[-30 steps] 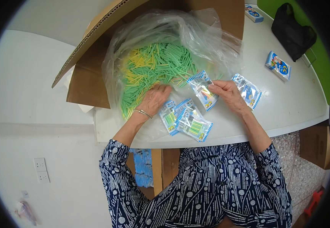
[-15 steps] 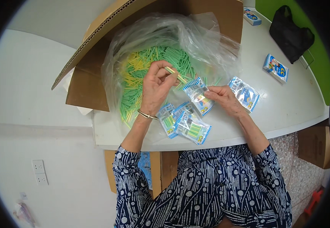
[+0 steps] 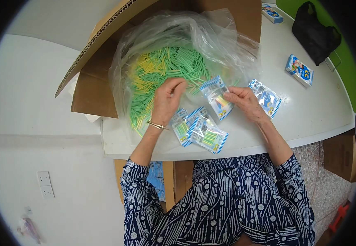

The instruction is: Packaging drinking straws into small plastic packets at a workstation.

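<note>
My right hand pinches a small clear bag with blue-striped ends, and a few coloured sticks show inside it. To its left, my left hand is closed, with curled fingers over the near edge of the heap of thin green and yellow sticks. Anything between those fingers is hidden. The heap lies in a large clear plastic liner. Between my wrists, several small filled bags of sticks overlap on the white table.
An open cardboard box surrounds the liner at the back left. Another blue-striped packet lies beyond my right hand. Farther right are a small blue-and-white box, a similar box and a black bag.
My left hand has drawn back left from the small bag, and the sticks seen in its fingers no longer show there. My right hand still holds the bag, shifted slightly right and up.
</note>
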### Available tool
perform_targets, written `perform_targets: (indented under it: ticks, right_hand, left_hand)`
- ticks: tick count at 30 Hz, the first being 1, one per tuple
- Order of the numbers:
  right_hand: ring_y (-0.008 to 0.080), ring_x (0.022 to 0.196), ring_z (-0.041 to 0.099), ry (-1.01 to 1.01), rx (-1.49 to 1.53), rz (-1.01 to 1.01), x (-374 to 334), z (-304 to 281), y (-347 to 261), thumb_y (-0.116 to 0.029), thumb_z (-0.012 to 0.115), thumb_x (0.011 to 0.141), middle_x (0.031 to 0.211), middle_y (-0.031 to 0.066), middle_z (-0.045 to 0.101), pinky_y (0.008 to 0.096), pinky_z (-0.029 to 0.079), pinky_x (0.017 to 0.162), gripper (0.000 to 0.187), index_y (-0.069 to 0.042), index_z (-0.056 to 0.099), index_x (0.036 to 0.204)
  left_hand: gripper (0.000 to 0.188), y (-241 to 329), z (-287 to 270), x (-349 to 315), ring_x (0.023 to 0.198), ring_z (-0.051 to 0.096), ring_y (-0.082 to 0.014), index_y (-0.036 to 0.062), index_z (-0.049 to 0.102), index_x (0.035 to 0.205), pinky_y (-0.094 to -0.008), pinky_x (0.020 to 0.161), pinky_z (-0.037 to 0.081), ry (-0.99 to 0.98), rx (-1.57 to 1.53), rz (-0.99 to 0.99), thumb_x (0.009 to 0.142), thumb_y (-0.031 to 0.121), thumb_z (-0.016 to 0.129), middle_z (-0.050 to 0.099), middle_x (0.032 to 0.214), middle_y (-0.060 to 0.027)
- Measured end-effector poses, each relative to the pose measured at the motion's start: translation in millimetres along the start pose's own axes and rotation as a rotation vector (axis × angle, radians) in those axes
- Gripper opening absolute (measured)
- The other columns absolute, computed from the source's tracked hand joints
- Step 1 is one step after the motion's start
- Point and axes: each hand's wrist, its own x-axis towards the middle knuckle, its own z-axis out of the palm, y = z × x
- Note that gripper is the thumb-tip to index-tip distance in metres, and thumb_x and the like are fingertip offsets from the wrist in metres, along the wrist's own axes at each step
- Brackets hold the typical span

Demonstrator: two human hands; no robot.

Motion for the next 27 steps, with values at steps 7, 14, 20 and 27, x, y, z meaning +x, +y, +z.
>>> perform_targets:
  ticks: [7,14,20,27]
  right_hand:
    - [0.0034,0.081,0.052,0.027,0.014,-0.024,10,0,4,-0.021,0.061,0.090,0.090,-0.0024,0.064,0.0190,0.040,0.072,0.030,0.000,0.064,0.111]
    - [0.0046,0.082,0.056,0.107,0.056,-0.036,16,-10,2,-0.022,0.059,0.091,0.095,0.0004,0.066,0.0198,0.042,0.072,0.031,0.001,0.062,0.113]
    - [0.0048,0.085,0.057,0.109,0.127,-0.069,17,-11,7,-0.021,0.059,0.092,0.097,0.0018,0.066,0.0201,0.043,0.076,0.032,0.002,0.061,0.114]
    - [0.0036,0.086,0.056,0.089,0.139,-0.068,18,-16,6,-0.023,0.059,0.092,0.098,0.0009,0.065,0.0195,0.042,0.073,0.033,0.001,0.061,0.115]
  left_hand:
    - [0.011,-66,-3,-27,0.072,0.060,-0.0325,0.0001,0.059,0.088,-0.0387,0.065,0.048,-0.135,0.652,-0.036,0.078,0.004,0.059,0.062,0.082,-0.0172]
    - [0.018,-34,-7,4,0.082,0.059,-0.0384,-0.0018,0.056,0.096,-0.0427,0.070,0.047,-0.006,0.622,0.180,0.078,0.001,0.055,0.062,0.091,-0.0202]
    - [0.019,-38,49,26,0.077,0.058,-0.0391,-0.0031,0.057,0.093,-0.0444,0.069,0.048,-0.292,0.641,0.171,0.075,-0.002,0.051,0.059,0.083,-0.0217]
    - [0.014,-41,64,24,0.080,0.059,-0.0338,0.0000,0.050,0.090,-0.0439,0.066,0.050,-0.254,0.851,0.293,0.076,0.002,0.054,0.058,0.080,-0.0187]
